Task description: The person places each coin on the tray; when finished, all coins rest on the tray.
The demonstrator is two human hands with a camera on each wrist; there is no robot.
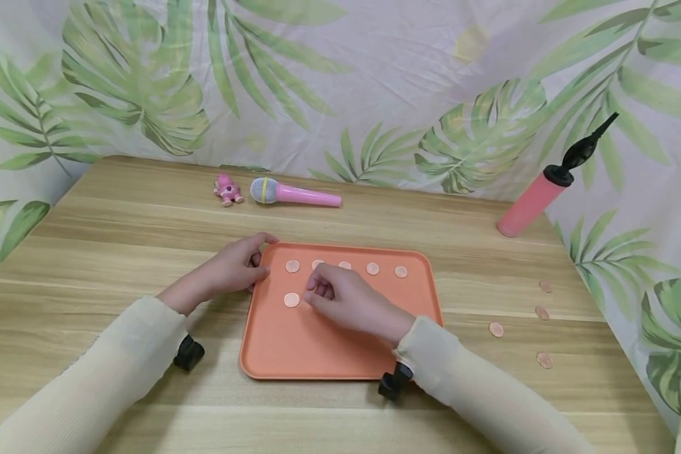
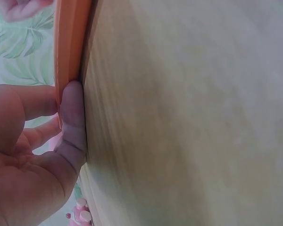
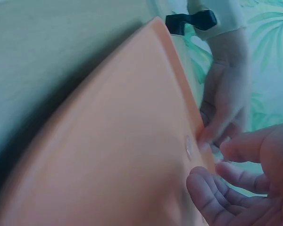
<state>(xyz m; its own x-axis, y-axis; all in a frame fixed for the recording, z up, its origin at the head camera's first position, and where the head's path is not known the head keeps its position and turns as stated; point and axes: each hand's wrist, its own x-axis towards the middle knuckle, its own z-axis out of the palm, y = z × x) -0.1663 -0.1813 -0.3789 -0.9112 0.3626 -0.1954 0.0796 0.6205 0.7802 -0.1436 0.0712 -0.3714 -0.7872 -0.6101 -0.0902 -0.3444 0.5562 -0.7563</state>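
Note:
An orange tray (image 1: 340,353) lies on the table. My left hand (image 1: 235,265) pinches its left rim near the far corner; in the left wrist view the fingers (image 2: 71,106) bear on the tray's edge. Over the tray, my right hand (image 1: 354,299) hovers with loosely bent fingers, and no coin shows clearly between them. Just left of its fingertips lies a pale copper coin (image 1: 292,300). Several more coins form a row along the tray's far side, among them one coin (image 1: 292,266) at the left end and another coin (image 1: 400,272) at the right.
Several loose coins (image 1: 496,330) lie on the table right of the tray. Behind the tray are a pink toy figure (image 1: 227,190) and a pink toy microphone (image 1: 301,194). A pink hand pump (image 1: 530,202) stands tilted at the back right. A leaf-patterned cloth (image 1: 374,82) hangs behind the table.

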